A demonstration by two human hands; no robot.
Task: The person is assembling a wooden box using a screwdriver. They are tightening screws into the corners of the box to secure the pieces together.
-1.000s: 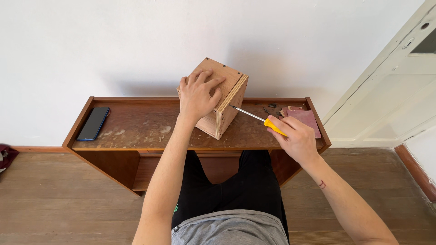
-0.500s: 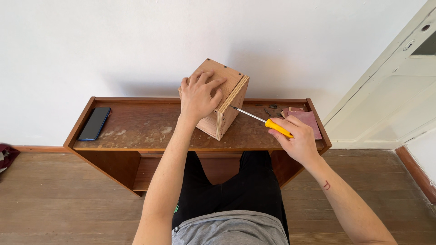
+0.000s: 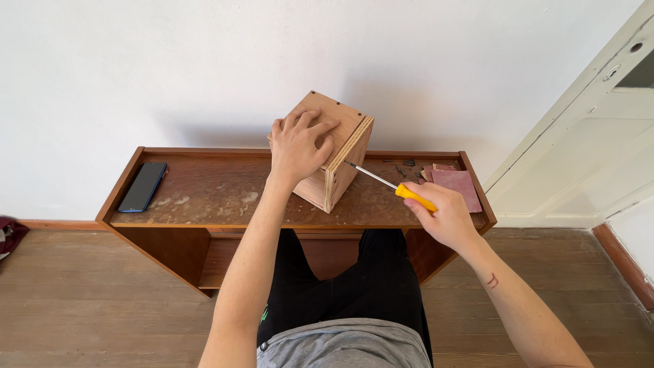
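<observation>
A plywood box (image 3: 344, 153) stands on the low wooden table (image 3: 204, 194), near its middle. My left hand (image 3: 300, 146) lies flat on the box's top, pressing it down. My right hand (image 3: 443, 215) grips a screwdriver with a yellow handle (image 3: 415, 197). Its metal shaft points left and up, and the tip touches the box's right side panel.
A dark phone (image 3: 143, 186) lies at the table's left end. Reddish sandpaper sheets (image 3: 455, 185) and small dark screws (image 3: 407, 163) sit at the right end. A white wall is behind, a white door (image 3: 586, 150) to the right, and wooden floor below.
My right hand has slid slightly right and down with the screwdriver, its tip staying at the box's side. The left hand and the box have stayed put.
</observation>
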